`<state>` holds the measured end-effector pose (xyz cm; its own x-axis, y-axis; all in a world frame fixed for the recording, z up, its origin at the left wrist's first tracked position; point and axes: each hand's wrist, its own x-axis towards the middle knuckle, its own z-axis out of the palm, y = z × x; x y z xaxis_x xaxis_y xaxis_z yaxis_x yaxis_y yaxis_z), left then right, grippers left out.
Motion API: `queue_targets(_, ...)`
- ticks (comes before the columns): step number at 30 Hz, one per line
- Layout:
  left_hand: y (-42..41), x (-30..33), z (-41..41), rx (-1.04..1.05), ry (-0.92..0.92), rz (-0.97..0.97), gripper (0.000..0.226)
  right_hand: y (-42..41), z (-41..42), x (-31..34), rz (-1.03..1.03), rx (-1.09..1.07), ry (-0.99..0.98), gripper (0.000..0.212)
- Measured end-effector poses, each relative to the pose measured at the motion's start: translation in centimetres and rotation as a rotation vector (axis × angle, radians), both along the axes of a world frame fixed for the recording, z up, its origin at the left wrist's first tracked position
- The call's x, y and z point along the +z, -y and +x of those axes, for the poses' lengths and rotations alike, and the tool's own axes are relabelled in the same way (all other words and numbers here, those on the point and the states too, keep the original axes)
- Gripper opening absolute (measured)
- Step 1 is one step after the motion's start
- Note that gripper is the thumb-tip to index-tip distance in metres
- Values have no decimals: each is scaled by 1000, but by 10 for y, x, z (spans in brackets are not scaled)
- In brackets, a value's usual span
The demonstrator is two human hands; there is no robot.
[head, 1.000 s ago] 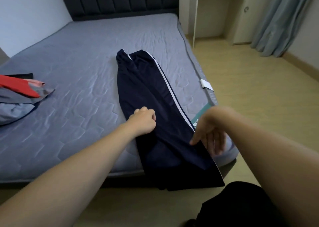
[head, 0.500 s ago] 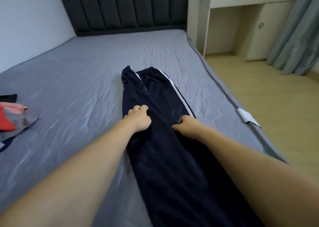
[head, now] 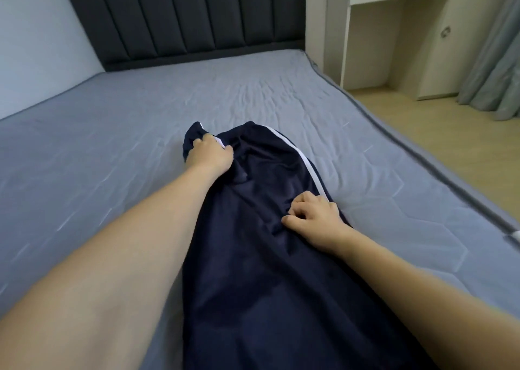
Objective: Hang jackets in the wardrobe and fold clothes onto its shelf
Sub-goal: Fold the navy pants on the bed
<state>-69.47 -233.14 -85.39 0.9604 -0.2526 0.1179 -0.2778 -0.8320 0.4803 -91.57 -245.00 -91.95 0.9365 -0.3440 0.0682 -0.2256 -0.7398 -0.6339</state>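
Observation:
Dark navy track trousers point(head: 261, 257) with a white side stripe lie lengthwise on the grey mattress point(head: 112, 158), legs folded together and pointing away from me. My left hand point(head: 209, 157) is at the far end, fingers closed on the left leg cuff. My right hand point(head: 315, 220) rests on the trousers' right edge by the stripe, fingers curled and pinching the fabric. The near part of the trousers runs out of view at the bottom.
A dark padded headboard point(head: 183, 17) stands at the far end of the bed. To the right are a cream desk and cabinet point(head: 408, 32), grey curtains point(head: 495, 60) and a wooden floor point(head: 464, 133). The mattress's right edge point(head: 422, 158) runs diagonally.
My left hand has slid from the middle of the trousers up to the far cuffs. My right hand moved up along the striped edge. My view has leaned further over the bed.

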Motion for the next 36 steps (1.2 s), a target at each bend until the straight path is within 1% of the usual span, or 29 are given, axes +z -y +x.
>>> queue_targets(2,12,-9,18,44,-57,130,47,7,4,-4,133,8,121,29)
queue_targets(5,21,-23,32,72,-66,304,44,12,8,-3,303,47,236,22)
queue_targets(7,29,-22,37,106,-52,345,45,14,9,0,392,58,285,22)
queue_targets(9,40,-13,37,188,-6,302,44,15,6,3,508,57,316,24)
queue_targets(11,54,3,33,257,79,166,43,16,-1,4,690,36,341,21)
queue_targets(13,76,21,28,251,209,-3,45,19,-7,9,827,-24,360,18)
queue_targets(14,90,27,26,222,273,-56,45,23,-8,13,806,-69,372,19)
queue_targets(15,106,28,24,172,304,-73,45,29,-9,14,723,-126,390,22)
queue_targets(16,123,25,21,118,293,-70,44,37,-12,16,605,-192,403,27)
queue_targets(18,147,1,16,49,165,-4,44,52,-16,19,437,-281,372,33)
queue_targets(20,160,-36,8,-8,28,141,44,65,-20,20,376,-297,238,36)
queue_targets(21,159,-52,6,-29,24,181,44,67,-20,19,348,-287,151,34)
queue_targets(23,160,-60,8,-58,10,126,41,67,-17,17,349,-248,35,24)
queue_targets(24,160,-54,12,-78,-47,82,38,66,-17,19,394,-228,0,19)
queue_targets(25,158,-48,16,-131,-99,79,34,64,-17,21,449,-214,-34,20)
queue_targets(26,154,-43,20,-216,-113,113,30,64,-18,22,485,-197,-64,26)
queue_targets(27,146,-40,23,-296,-84,156,30,65,-19,24,486,-184,-95,31)
queue_targets(28,136,-39,23,-336,-16,203,33,68,-22,25,467,-178,-130,34)
queue_targets(29,122,-41,24,-299,95,233,38,71,-23,26,445,-177,-169,33)
queue_targets(30,106,-44,27,-199,245,253,43,72,-23,26,426,-178,-199,31)
queue_targets(31,90,-45,36,-35,313,237,48,73,-22,24,406,-178,-211,29)
queue_targets(32,76,-43,43,163,236,157,52,73,-21,21,391,-178,-209,27)
queue_targets(33,65,-37,53,340,72,38,55,72,-20,18,376,-179,-195,27)
queue_targets(34,56,-31,63,421,-89,-74,55,71,-18,16,357,-181,-176,29)
queue_targets(35,52,-24,68,403,-237,-177,53,68,-17,15,326,-184,-163,33)
queue_targets(36,52,-18,71,335,-350,-248,50,66,-16,14,290,-188,-158,36)
